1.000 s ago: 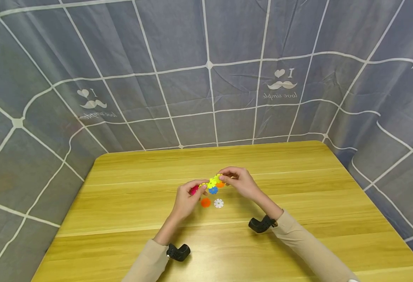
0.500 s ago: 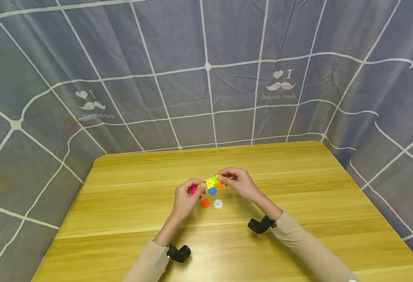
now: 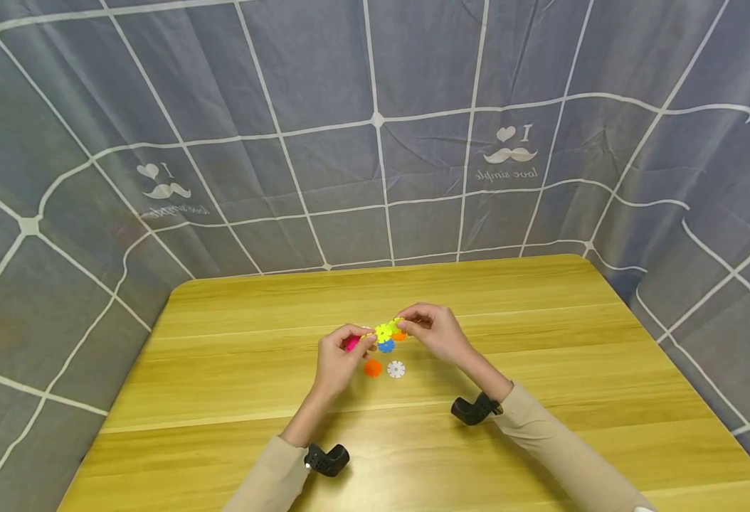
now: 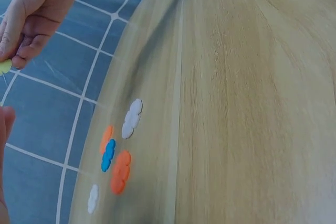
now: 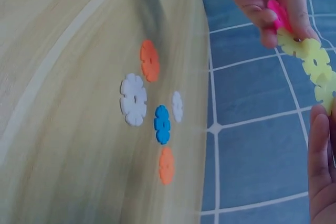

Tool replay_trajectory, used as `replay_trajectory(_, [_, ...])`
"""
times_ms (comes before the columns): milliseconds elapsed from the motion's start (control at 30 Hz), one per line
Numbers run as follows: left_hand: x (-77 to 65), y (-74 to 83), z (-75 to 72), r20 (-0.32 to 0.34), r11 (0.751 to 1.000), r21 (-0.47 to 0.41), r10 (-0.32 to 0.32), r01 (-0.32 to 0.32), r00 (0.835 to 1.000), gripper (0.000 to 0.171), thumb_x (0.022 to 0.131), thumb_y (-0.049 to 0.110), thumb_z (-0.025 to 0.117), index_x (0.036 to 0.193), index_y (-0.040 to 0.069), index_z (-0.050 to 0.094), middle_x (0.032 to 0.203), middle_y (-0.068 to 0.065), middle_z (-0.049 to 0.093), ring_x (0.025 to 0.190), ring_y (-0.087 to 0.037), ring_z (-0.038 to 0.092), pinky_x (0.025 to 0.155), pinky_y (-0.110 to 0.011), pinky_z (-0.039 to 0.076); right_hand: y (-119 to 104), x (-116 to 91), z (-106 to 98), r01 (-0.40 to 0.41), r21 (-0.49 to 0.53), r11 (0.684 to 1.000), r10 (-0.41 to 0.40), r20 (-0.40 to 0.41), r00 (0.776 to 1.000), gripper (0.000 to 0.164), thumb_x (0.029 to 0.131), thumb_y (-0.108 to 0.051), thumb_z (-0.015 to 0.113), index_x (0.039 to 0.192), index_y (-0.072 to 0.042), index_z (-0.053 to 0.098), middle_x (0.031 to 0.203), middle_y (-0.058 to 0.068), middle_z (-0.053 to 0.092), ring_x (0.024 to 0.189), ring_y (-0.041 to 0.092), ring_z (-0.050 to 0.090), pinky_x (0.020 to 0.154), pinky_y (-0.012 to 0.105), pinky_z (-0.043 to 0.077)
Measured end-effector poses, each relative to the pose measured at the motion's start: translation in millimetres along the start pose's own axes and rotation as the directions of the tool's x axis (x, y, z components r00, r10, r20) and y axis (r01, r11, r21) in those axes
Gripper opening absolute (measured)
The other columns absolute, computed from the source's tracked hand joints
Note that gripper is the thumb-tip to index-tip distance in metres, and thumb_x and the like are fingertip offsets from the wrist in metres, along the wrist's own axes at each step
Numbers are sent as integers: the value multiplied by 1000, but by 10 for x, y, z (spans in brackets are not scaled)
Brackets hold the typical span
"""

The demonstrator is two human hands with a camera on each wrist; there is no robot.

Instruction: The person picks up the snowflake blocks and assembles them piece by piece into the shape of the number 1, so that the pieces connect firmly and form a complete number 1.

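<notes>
Three yellow notched flower discs (image 5: 315,61) are joined in a row between my two hands, raised above the table. A pink disc (image 5: 279,14) adjoins the left end of the row, partly behind the fingers. My left hand (image 3: 339,359) pinches that left end between thumb and fingers. At the other end, my right hand (image 3: 435,331) pinches the last yellow disc, covering part of it. In the left wrist view only a corner of a yellow disc (image 4: 5,66) shows.
Loose discs lie flat on the wooden table (image 3: 253,398) below the hands: a blue one (image 5: 162,124), an orange one (image 5: 149,60), a second orange one (image 5: 166,166), a white one (image 5: 133,99) and another white one (image 5: 177,106). A grey checked curtain (image 3: 324,171) hangs behind.
Both hands keep their pinch on the yellow row and stay almost in place, with only slight shifts of the fingers and discs. The loose discs lie as before.
</notes>
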State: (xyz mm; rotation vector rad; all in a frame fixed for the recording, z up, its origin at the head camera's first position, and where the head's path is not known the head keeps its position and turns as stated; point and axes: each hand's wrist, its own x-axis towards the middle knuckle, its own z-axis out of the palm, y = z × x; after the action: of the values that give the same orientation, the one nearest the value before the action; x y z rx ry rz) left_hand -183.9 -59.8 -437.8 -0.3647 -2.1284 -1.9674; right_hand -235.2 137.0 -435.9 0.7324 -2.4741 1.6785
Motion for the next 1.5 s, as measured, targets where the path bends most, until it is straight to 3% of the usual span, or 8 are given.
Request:
replay_trajectory(233, [21,37,33,-26,999,18,37,-37,999,9,84,-6,67,88,-14,67,85,-30,69,65,-28,67,63,-33,59,-25,-11,-15,84,-44,995,-85,-23,996,8,87,-5,69,92,1,72,88,13,71,74,11,67,71,22,57])
replay_trajectory(433, [40,-4,48,-23,999,17,40,-39,999,8,84,-7,68,87,-14,67,87,-30,69,67,-15,68,65,-35,59,-21,-31,-10,105,-79,991,-109,-38,993,8,87,-5,69,91,1,71,86,12,71,73,8,66,71,26,58])
replay_trajectory(633, [88,-233,67,-29,998,22,54,-54,998,9,84,-6,68,88,-14,67,89,-29,69,68,-26,69,67,-50,56,-27,-62,2,114,-88,990,-121,-74,990,6,86,-4,70,90,0,71,82,11,71,71,18,67,67,34,58])
replay_trajectory(933, [59,-312,78,-52,993,-17,120,-121,991,11,84,-1,69,86,-12,67,85,-29,69,66,-5,67,63,-32,59,-57,-82,34,139,-98,985,-147,-79,986,5,86,-2,69,89,2,69,79,11,70,68,17,66,64,26,57])
replay_trajectory(1100, [50,-324,61,-46,992,-16,124,-125,991,10,83,-4,69,86,-13,66,85,-30,68,67,-3,67,62,-29,58,-62,-78,54,145,-97,985,-152,-63,986,4,86,-1,69,88,2,69,80,12,69,69,22,67,65,22,56])
replay_trajectory(1200, [40,-283,46,-37,995,-7,100,-101,994,9,83,-5,69,86,-13,66,87,-30,68,68,-11,69,64,-29,59,-53,-77,67,142,-96,985,-148,-58,987,4,86,-1,69,88,3,68,80,12,69,69,20,67,65,21,56])
replay_trajectory(1367, [3,-91,56,-20,996,2,90,-90,996,9,83,-8,68,85,-16,65,87,-31,68,71,-40,69,65,-40,58,-19,-84,73,149,-87,985,-155,-58,986,5,86,-2,69,88,3,68,79,12,69,69,20,67,64,26,56])
replay_trajectory(1500, [-8,-66,70,-22,994,13,110,-109,994,8,82,-8,68,84,-16,65,85,-31,68,68,-40,68,64,-47,57,10,-91,85,151,-100,983,-158,-62,986,5,87,-2,68,87,3,68,77,11,69,68,21,65,61,29,55])
